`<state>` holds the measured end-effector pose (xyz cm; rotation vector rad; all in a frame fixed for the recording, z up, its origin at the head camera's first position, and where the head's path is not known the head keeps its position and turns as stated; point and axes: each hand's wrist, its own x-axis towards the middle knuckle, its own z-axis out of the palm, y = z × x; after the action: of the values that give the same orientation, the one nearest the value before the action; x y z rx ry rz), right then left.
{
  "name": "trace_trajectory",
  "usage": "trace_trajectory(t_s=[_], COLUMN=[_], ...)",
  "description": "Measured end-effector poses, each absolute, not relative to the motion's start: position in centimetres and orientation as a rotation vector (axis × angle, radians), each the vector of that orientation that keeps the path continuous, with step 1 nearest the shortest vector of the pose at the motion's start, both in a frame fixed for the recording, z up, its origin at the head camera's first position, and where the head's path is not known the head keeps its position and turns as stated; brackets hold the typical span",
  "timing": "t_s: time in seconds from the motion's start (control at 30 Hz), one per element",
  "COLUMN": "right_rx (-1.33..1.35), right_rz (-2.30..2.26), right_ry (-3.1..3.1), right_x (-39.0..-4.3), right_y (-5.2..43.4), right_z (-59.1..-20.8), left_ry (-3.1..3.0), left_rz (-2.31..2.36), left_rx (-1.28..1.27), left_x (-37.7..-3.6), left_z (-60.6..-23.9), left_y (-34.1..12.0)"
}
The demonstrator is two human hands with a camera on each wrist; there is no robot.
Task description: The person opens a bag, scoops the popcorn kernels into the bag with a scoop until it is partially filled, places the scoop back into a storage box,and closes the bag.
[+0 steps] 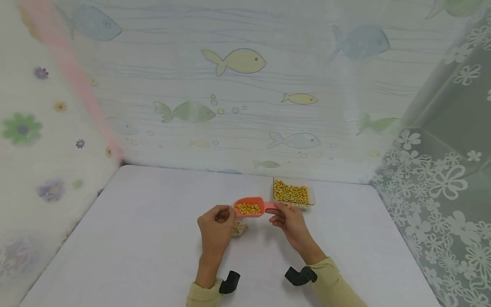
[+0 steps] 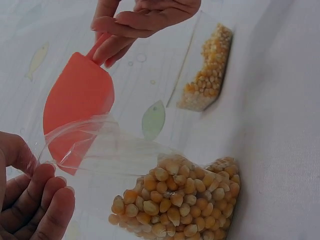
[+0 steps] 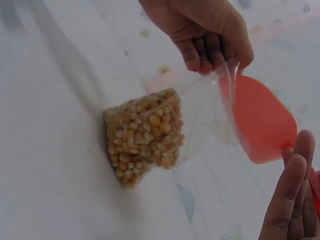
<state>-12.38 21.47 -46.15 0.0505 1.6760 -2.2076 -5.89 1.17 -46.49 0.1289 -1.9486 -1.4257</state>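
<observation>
- head view: a pale bench (image 1: 153,238) is sitting before fish-print walls. the right hand (image 1: 288,221) is pinching the handle of an orange scoop (image 1: 250,207) loaded with corn, its long axis lying left-right, mouth end pointing at the left hand (image 1: 215,226); a tray of kernels (image 1: 291,192) is lying just behind.
- left wrist view: the left grip is pinching open the clear bag (image 2: 165,185), half full, scoop just above its mouth.
- right wrist view: the scoop is touching the bag's rim.
</observation>
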Motion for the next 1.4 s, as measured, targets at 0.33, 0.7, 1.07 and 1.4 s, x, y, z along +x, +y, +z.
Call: trace_trajectory(t_s=[0.33,0.7,1.07,1.4], right_rx=[-0.115,-0.417,-0.442,-0.351], right_rz=[-1.965,-1.909,-1.905,-1.934], right_ry=[2.175,2.300,2.308,2.295], right_x=[-12.5,-12.1,-11.8,-11.9], right_y=[20.6,19.9,20.0,21.7], right_z=[-43.3,-41.3,-41.4,-42.8], left_ry=[-1.952,-1.935,-1.930,-1.929], left_rz=[-1.418,-1.438,-1.425,-1.444], left_rx=[0.127,0.124,0.121,0.113], left_x=[-5.8,-5.8,-5.8,-5.9], left_z=[-46.6,-46.4,-46.5,-46.6], left_y=[1.1,1.1,1.1,1.0])
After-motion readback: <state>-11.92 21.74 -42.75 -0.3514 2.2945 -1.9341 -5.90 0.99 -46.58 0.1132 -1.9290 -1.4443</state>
